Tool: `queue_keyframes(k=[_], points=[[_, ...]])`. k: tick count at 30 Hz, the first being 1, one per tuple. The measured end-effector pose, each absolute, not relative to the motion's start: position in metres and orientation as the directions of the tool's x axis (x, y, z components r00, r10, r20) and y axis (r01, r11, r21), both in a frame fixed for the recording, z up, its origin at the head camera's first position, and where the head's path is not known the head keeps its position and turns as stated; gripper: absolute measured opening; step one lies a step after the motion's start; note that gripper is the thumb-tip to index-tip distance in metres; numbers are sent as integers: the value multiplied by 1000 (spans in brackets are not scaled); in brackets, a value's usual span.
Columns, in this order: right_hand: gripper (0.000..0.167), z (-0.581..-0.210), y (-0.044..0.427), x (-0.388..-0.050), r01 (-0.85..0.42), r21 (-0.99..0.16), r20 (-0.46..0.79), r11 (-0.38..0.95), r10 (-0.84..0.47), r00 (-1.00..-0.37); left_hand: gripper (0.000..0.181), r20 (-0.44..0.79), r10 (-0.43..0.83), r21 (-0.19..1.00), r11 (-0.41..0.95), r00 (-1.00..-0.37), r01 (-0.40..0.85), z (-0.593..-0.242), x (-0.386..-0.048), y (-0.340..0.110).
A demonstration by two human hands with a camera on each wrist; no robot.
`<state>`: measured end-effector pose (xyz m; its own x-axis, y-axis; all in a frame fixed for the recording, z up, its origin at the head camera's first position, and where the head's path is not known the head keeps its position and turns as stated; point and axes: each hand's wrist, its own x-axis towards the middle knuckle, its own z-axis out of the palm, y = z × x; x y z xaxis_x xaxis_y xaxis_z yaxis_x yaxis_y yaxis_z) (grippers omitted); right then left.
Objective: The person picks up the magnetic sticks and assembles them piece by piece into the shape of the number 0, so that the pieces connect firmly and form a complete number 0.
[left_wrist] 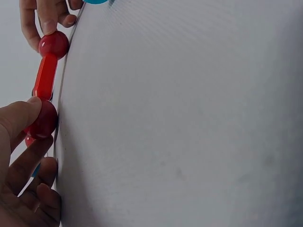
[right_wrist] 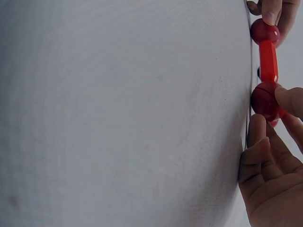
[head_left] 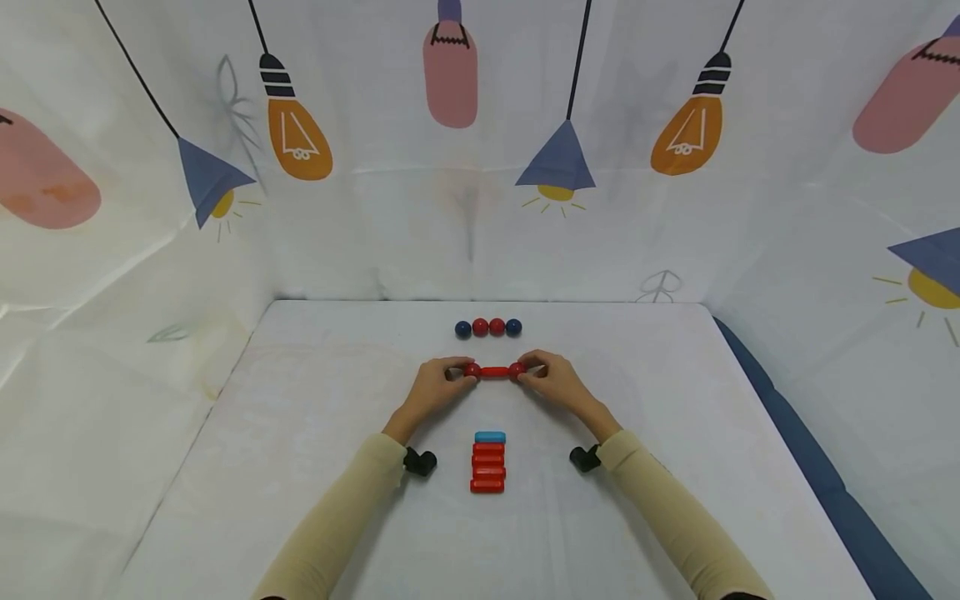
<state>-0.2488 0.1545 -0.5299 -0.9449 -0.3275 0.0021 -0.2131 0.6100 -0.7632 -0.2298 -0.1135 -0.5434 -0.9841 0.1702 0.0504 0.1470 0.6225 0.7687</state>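
Note:
A red rod (head_left: 494, 372) lies between two red balls, one at each end, in the middle of the table. My left hand (head_left: 433, 388) pinches the left ball (head_left: 472, 370) between thumb and fingers. The right ball (head_left: 516, 371) is pinched by my right hand (head_left: 558, 383). In the left wrist view the rod (left_wrist: 46, 76) meets the ball (left_wrist: 43, 120) at my left thumb. The right wrist view shows the rod (right_wrist: 268, 61) against the ball (right_wrist: 265, 100) in my right fingers.
Behind the hands is a row of balls, two red (head_left: 488, 327) between two dark blue (head_left: 462, 330). Nearer the front, a blue rod (head_left: 490, 437) tops a column of several red rods (head_left: 488, 472). Patterned white cloth (head_left: 480, 225) stands behind the white table (head_left: 315, 333).

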Motion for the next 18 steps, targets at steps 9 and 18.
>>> queue_keyframes(k=[9, 18], points=[[32, -530, 156, -251, -210, -758, 3, 617, -318, -948, 39, 61, 175, 759, 631, -983, 160, -544, -234, -112], [33, -532, 159, -254, -222, -764, 19, 605, -322, -946, 39, 56, 188, 756, 633, -981, 165, -545, -239, -109]])
